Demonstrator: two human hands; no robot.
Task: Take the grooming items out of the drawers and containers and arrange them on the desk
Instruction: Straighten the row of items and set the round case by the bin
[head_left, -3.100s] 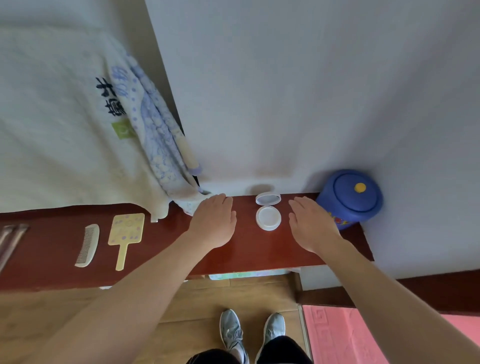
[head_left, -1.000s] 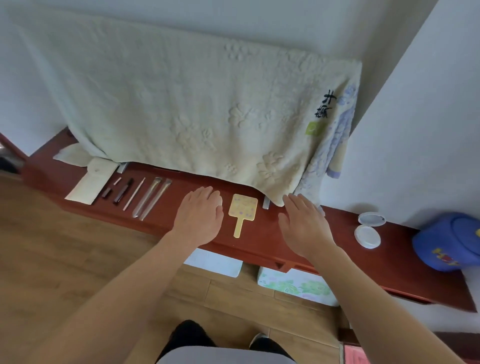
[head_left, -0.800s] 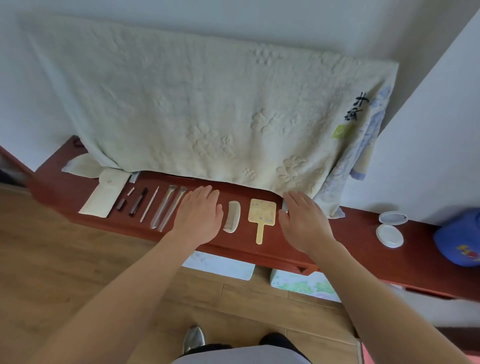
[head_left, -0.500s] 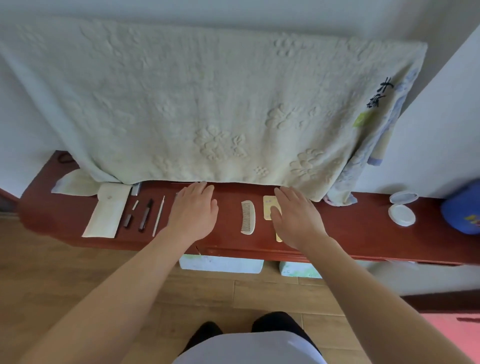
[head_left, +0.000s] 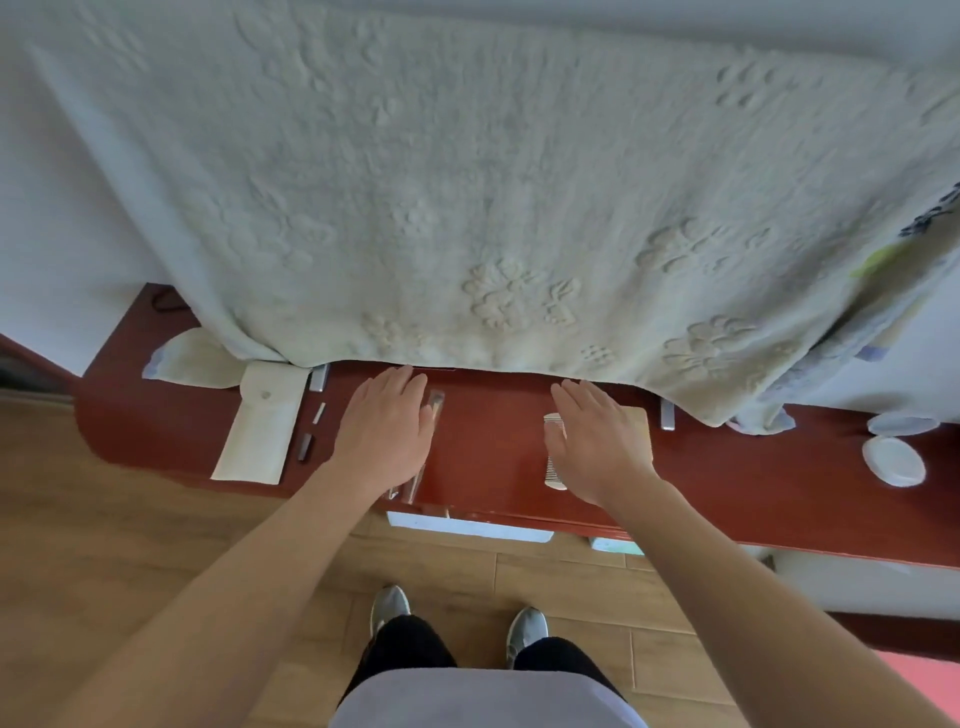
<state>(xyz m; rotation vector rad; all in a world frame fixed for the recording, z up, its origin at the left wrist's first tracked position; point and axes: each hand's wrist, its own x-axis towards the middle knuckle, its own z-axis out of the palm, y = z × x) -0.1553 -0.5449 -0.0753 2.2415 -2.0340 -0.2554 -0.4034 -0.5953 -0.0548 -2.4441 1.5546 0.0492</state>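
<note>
Grooming items lie in a row on the long red-brown desk (head_left: 493, 447). My left hand (head_left: 387, 434) is flat, fingers straight, over two clear-packed brushes (head_left: 435, 402); I cannot tell if it touches them. My right hand (head_left: 597, 441) is flat too, over a white comb (head_left: 551, 470) and the yellow hand mirror (head_left: 640, 421), hiding most of both. Left of my left hand lie small dark and white sticks (head_left: 306, 446) and a cream snap pouch (head_left: 262, 423). An open round white compact (head_left: 894, 460) sits at the far right.
A large cream towel (head_left: 467, 182) hangs over the wall and drapes onto the desk's back edge. Small metal pieces (head_left: 667, 415) poke out from under it. Below the desk front, light boxes (head_left: 467, 527) show above the wood floor. My feet stand close to the desk.
The view has swung left along the desk from the compact and blue pot. Both flat hands travelled left with it, now over the brushes, comb and mirror.
</note>
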